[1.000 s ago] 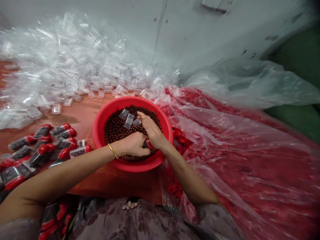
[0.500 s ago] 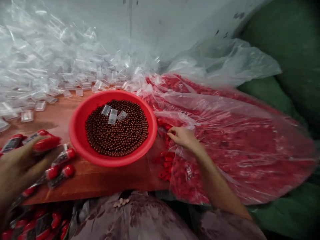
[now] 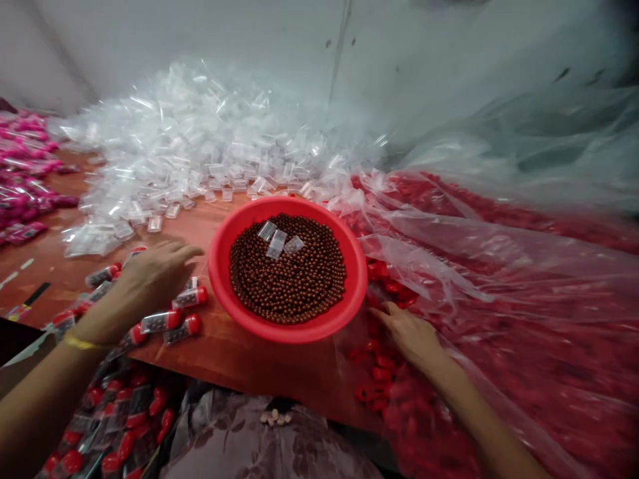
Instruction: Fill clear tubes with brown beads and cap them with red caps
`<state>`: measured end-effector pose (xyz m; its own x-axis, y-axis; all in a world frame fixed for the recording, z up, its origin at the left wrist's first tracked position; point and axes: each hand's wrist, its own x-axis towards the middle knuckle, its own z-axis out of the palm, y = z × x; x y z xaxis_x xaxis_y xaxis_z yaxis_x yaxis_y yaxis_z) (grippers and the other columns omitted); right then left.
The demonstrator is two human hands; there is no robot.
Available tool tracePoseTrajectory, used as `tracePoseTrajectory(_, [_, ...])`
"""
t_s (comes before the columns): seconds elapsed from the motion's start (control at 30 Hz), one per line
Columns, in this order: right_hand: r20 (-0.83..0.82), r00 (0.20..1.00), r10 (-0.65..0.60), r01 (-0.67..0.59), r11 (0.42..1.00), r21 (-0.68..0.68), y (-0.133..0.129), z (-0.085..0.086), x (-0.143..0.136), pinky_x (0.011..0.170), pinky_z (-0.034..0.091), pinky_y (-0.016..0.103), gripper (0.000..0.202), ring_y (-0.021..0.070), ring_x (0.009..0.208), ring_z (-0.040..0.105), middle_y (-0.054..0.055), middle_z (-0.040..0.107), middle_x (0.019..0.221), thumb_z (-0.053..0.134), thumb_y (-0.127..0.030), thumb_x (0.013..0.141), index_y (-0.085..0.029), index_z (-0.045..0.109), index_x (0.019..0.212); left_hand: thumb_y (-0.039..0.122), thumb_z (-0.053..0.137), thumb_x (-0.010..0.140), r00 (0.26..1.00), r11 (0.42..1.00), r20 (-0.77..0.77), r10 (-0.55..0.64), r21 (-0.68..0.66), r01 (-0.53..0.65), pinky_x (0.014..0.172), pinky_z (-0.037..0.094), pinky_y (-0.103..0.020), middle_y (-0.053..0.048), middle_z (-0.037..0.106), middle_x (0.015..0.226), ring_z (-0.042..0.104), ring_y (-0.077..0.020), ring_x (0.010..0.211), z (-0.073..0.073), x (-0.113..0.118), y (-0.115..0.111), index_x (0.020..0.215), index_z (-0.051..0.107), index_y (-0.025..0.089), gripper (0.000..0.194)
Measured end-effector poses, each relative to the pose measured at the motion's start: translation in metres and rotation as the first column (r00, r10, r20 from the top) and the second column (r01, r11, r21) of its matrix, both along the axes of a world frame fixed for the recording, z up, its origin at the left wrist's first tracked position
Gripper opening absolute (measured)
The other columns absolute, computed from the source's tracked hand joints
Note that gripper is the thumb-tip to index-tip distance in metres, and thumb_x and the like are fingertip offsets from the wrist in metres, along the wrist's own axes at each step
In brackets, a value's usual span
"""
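Though blurry, left hand (image 3: 150, 274) near bowl (image 3: 289, 333).

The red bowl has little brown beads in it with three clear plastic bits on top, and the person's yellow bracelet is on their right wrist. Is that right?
Not quite: the yellow bracelet is on the wrist of the left hand, as the head view shows. The rest is right.

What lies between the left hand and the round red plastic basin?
In the head view, a narrow bare strip of orange tabletop separates the left hand from the basin; a clear bottle with red cap lies nearer the person.
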<state>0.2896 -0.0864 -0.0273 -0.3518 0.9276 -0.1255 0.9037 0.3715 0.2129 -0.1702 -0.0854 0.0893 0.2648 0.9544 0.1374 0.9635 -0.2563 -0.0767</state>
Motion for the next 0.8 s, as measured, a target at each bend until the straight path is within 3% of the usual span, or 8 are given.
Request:
tracePoseTrajectory(0.1, [0.016,0.990,0.140,-0.140,0.981,0.135,0.002,-0.007,0.005,0.060,0.045,0.027,0.032,0.0199,0.079,0.062,0.009,0.066,0.094,0.048,-0.010,0.082,-0.024,0.069,0.102,0.019,0.037,0.089,0.937,0.932,-0.015,-0.348,-0.116,0.344,0.071,0.043,-0.028,-0.008,0.064,0.086,0.058,-0.0163,0.077,-0.001,0.063,0.042,0.095,0.062,0.017,0.025])
tracePoseTrajectory(0.13, [0.011,0.985,0.171,-0.169,0.966,0.194,0.002,-0.009,0.006,0.063,0.046,0.029,0.028,0.0217,0.082,0.061,0.010,0.067,0.097,0.050,-0.011,0.081,-0.023,0.070,0.096,0.020,0.037,0.089,0.917,0.908,-0.021,-0.399,-0.149,0.391,0.071,0.043,-0.028,-0.008,0.064,0.084,0.059,-0.0170,0.077,-0.007,0.081,0.056,0.093,0.062,0.016,0.025])
tracePoseTrajectory(0.23, [-0.077,0.968,0.240,-0.188,0.892,0.411,0.002,-0.015,0.006,0.072,0.048,0.034,0.020,0.0250,0.089,0.061,0.014,0.067,0.103,0.048,-0.014,0.082,-0.016,0.068,0.084,0.032,0.043,0.088,0.932,0.917,-0.030,-0.362,-0.191,0.350,0.072,0.045,-0.030,-0.011,0.064,0.087,0.061,-0.0201,0.082,-0.032,0.125,0.095,0.094,0.060,0.013,0.027])
tracePoseTrajectory(0.33, [-0.269,0.930,0.250,-0.069,0.838,0.542,-0.003,-0.020,0.009,0.070,0.050,0.032,0.022,0.0214,0.076,0.063,0.013,0.069,0.082,0.042,-0.018,0.084,-0.012,0.063,0.086,0.041,0.051,0.083,0.965,0.947,-0.028,-0.261,-0.202,0.251,0.072,0.046,-0.030,-0.015,0.062,0.098,0.061,-0.0232,0.090,-0.056,0.150,0.121,0.099,0.060,0.009,0.037])
tracePoseTrajectory(0.43, [-0.457,0.874,0.164,0.089,0.871,0.483,-0.010,-0.020,0.010,0.058,0.049,0.028,0.020,0.0181,0.058,0.061,0.005,0.065,0.062,0.042,-0.024,0.083,-0.015,0.060,0.087,0.028,0.047,0.086,0.967,0.950,-0.046,-0.249,-0.204,0.235,0.069,0.047,-0.030,-0.018,0.061,0.100,0.062,-0.0241,0.089,-0.071,0.162,0.129,0.098,0.060,0.007,0.028])
tracePoseTrajectory(0.57, [-0.651,0.757,-0.060,0.275,0.933,0.233,-0.014,-0.013,0.006,0.054,0.048,0.028,0.018,0.0178,0.056,0.062,0.004,0.068,0.066,0.045,-0.030,0.081,-0.019,0.060,0.085,0.009,0.038,0.084,0.942,0.930,-0.061,-0.329,-0.197,0.312,0.073,0.048,-0.034,-0.020,0.061,0.095,0.062,-0.0254,0.091,-0.078,0.166,0.124,0.100,0.059,0.004,0.027])
tracePoseTrajectory(0.67, [-0.727,0.653,-0.213,0.368,0.928,0.059,-0.016,-0.008,0.001,0.054,0.049,0.029,0.021,0.0196,0.061,0.065,0.007,0.071,0.076,0.045,-0.033,0.080,-0.020,0.060,0.088,0.007,0.034,0.083,0.928,0.912,-0.056,-0.368,-0.218,0.348,0.070,0.048,-0.036,-0.022,0.062,0.097,0.062,-0.0263,0.089,-0.077,0.161,0.118,0.103,0.059,0.004,0.032])
tracePoseTrajectory(0.8, [-0.783,0.564,-0.263,0.409,0.912,-0.012,-0.020,-0.004,-0.002,0.052,0.049,0.029,0.021,0.0207,0.062,0.066,0.008,0.072,0.078,0.047,-0.036,0.078,-0.021,0.060,0.087,0.015,0.043,0.081,0.937,0.877,-0.033,-0.347,-0.367,0.311,0.066,0.048,-0.034,-0.017,0.066,0.077,0.064,-0.0252,0.077,-0.071,0.149,0.109,0.078,0.067,0.008,0.025])
